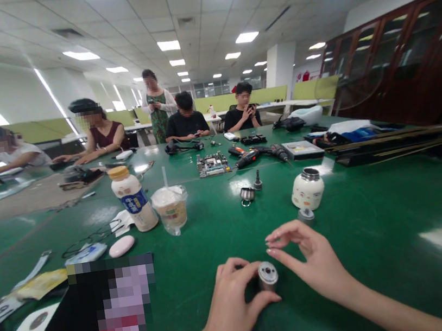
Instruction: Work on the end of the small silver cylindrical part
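My left hand (232,301) curls around a short metal cylinder (268,274), thumb on its near side and fingers on its far side. The cylinder stands upright on the green table; its pale round top has a dark centre hole and smaller holes around it. Just above and right of it is my right hand (310,257), thumb and fingertips drawn into a pinch; anything between them is too small to make out. Beyond that hand, a small grey metal part (306,215) lies before a cream jar-like bottle (308,190) with an uncovered metal neck.
Farther off are a metal cup-shaped part with a ring (246,195), a drill chuck-like part (257,181), a circuit board (213,164) and power drills (247,157). Left stand a capped bottle (134,199) and a drink cup (170,208). Several people are around the table (199,245).
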Demonstrator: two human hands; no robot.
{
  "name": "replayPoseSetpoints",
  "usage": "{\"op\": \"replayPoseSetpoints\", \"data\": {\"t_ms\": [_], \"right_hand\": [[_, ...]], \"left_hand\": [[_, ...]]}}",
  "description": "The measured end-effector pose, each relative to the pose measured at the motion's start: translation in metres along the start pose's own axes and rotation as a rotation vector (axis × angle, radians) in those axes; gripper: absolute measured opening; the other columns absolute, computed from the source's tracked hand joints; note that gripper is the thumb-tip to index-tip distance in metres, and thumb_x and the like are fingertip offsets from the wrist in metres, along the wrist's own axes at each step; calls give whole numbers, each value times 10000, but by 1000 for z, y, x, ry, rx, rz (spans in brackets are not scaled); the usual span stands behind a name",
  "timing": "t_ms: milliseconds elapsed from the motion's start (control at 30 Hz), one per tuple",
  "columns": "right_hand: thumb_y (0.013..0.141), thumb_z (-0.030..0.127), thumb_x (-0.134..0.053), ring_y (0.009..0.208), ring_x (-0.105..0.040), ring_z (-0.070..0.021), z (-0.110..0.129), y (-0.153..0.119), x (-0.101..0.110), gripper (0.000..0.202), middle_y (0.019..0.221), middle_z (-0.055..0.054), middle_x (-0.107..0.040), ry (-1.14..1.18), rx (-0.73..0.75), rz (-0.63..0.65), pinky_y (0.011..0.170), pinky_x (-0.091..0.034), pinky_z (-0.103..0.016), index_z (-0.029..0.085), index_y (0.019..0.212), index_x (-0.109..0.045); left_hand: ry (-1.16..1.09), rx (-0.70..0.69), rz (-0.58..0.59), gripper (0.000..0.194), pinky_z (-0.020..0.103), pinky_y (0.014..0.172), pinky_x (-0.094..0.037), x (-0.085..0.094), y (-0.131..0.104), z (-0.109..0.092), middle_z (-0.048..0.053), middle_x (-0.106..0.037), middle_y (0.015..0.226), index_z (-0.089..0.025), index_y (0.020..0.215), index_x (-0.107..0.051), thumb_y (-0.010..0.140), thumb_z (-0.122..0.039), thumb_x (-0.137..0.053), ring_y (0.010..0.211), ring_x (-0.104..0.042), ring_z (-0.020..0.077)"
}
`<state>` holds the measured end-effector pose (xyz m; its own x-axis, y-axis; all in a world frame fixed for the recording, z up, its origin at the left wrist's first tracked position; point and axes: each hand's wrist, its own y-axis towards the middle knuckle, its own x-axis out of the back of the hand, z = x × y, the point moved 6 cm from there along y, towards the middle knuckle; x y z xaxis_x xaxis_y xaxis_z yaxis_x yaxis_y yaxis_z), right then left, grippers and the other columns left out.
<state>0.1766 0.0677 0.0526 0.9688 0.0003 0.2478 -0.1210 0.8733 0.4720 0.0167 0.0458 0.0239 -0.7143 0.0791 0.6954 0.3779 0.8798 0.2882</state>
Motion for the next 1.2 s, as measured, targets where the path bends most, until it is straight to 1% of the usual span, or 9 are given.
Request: {"op": "replayPoseSetpoints", "data": {"t_ms": [67, 167, 300, 400, 533, 700, 1000, 1100, 1200], "right_hand": [[821, 251, -711, 839, -713, -205, -13, 4, 6, 182, 950, -53, -708, -21, -19, -5, 825, -576, -368, 218, 951, -588], [819, 243, -705, 829, -723, -206, -33, 7, 9, 176, 968, -56, -710, -59, -60, 56, 823, -576, -374, 201, 962, -611], [775, 201, -738, 818, -726, -203, -45, 5, 4, 187, 942, -43, -718, -56, -81, 131, 776, -586, -345, 191, 942, -656], [797, 236, -730, 824, -727, -200, -40, 4, 5, 198, 945, -46, -719, -27, -73, 86, 807, -583, -362, 195, 959, -623], [811, 289, -735, 871, -723, -204, -19, 1, 4, 248, 962, -51, -715, 49, -21, 12, 884, -567, -392, 220, 971, -559], [823, 238, -731, 875, -709, -204, 3, -8, -11, 167, 916, -38, -709, 92, 48, 124, 837, -580, -373, 229, 944, -615], [845, 179, -689, 911, -689, -206, 7, -11, -16, 120, 914, -32, -689, 59, 83, 162, 864, -563, -376, 231, 937, -632], [848, 150, -665, 960, -682, -215, 10, -14, -16, 186, 972, -44, -694, 54, 91, 204, 900, -548, -386, 238, 1005, -617], [833, 118, -646, 1092, -633, -239, 10, -17, -14, 342, 1137, -77, -666, 42, 86, 236, 993, -492, -423, 243, 1142, -569]], "left_hand": [[0, 10, -7, 308, 397, 856, -462, 0, -1, 0, 43, -686, 1007, -277, 1033, -709, 748, -333, -812, 979, -577, 274], [-8, 5, -27, 323, 392, 863, -463, 1, -3, -1, 43, -679, 1024, -272, 1049, -698, 749, -307, -812, 985, -577, 268], [-18, -21, -41, 386, 388, 883, -458, 2, -4, -2, 45, -675, 1056, -268, 1089, -676, 733, -292, -823, 1014, -570, 265], [-1, -31, -38, 392, 391, 889, -452, 2, -4, 0, 49, -670, 1066, -258, 1099, -668, 739, -293, -819, 1023, -566, 264], [20, -53, -38, 371, 385, 883, -448, 1, -5, -1, 48, -669, 1059, -254, 1099, -666, 757, -294, -805, 1007, -572, 252], [18, -74, -42, 341, 371, 873, -449, 2, -6, -4, 33, -673, 1042, -265, 1084, -669, 771, -316, -794, 996, -574, 242], [15, -87, -46, 350, 359, 855, -445, 1, -4, -1, 29, -669, 1034, -271, 1104, -656, 781, -292, -788, 986, -572, 237], [3, -81, -39, 348, 368, 862, -442, 0, -5, -1, 30, -665, 1048, -272, 1095, -648, 777, -282, -788, 996, -567, 242], [-16, -75, -64, 469, 391, 888, -437, 3, -7, -4, 45, -647, 1097, -259, 1172, -590, 749, -263, -792, 1031, -552, 257]]}}
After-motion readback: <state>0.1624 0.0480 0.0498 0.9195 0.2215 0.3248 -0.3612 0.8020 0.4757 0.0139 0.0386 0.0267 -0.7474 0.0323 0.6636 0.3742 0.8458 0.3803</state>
